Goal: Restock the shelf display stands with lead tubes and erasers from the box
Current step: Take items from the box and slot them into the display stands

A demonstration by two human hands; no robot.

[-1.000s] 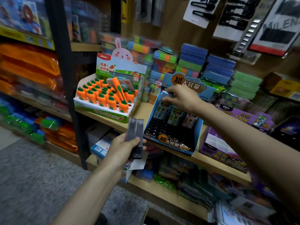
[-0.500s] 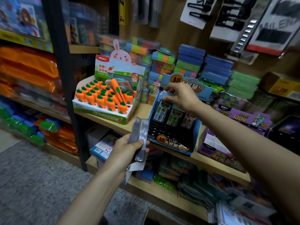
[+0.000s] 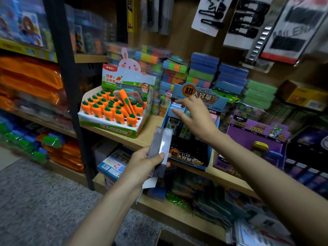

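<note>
Item: my left hand (image 3: 142,166) grips a wrapped pack of lead tubes (image 3: 161,146); my right hand (image 3: 197,119), fingers spread and empty, hovers over the blue display stand (image 3: 188,159).

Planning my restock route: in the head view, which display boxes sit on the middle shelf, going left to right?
orange carrot display box → blue lead tube stand → purple box → black box
</note>
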